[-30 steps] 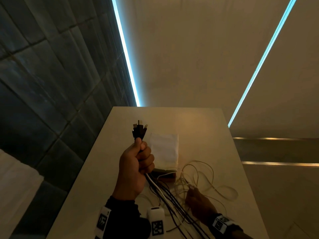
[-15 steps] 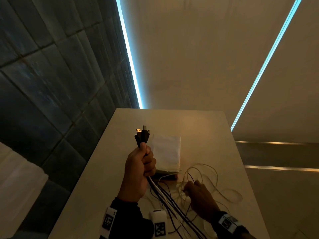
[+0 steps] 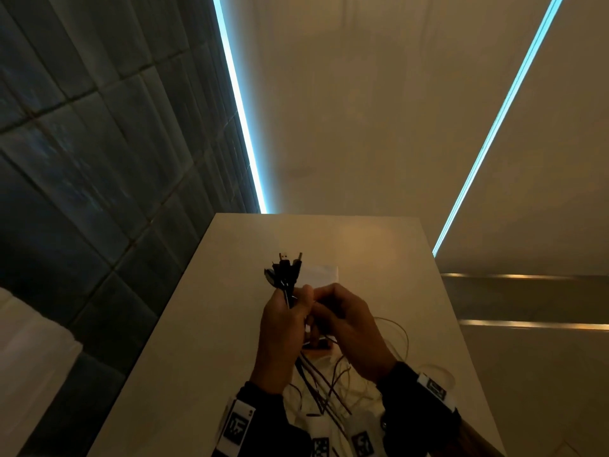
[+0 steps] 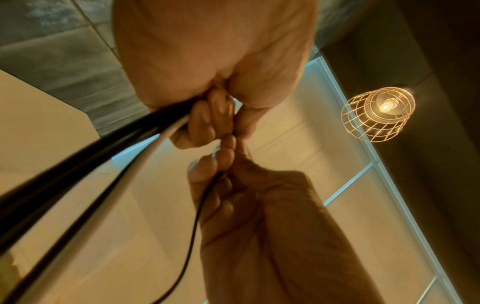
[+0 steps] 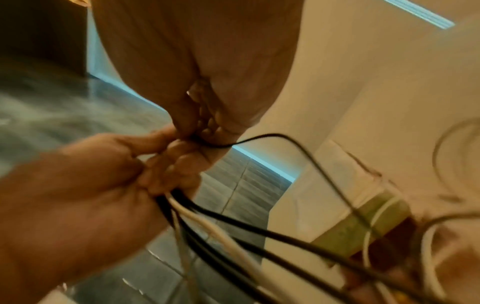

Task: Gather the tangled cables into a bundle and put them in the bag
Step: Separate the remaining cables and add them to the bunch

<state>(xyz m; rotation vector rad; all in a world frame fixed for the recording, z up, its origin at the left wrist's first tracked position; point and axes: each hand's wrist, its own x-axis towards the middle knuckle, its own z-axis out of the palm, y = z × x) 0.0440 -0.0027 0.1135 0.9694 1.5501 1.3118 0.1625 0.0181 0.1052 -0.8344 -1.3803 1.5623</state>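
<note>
Black cables (image 3: 286, 275) sit clenched in the left hand (image 3: 280, 328) (plugs up); right hand (image 3: 349, 328) pinches one thin strand.

home or café interior — tiled wall (image 3: 99, 153) | caged pendant lamp (image 4: 378, 114) | LED strips (image 3: 239, 103)

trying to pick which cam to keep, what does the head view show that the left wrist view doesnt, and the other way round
Only the head view shows the plug ends fanning out above the left hand, the white bag behind the hands, the pale loose cables and the table.

Only the left wrist view shows the caged lamp and the right hand's fingers pinching a thin black cable.

Both show the left hand gripping the cable bundle and the right hand meeting it.
</note>
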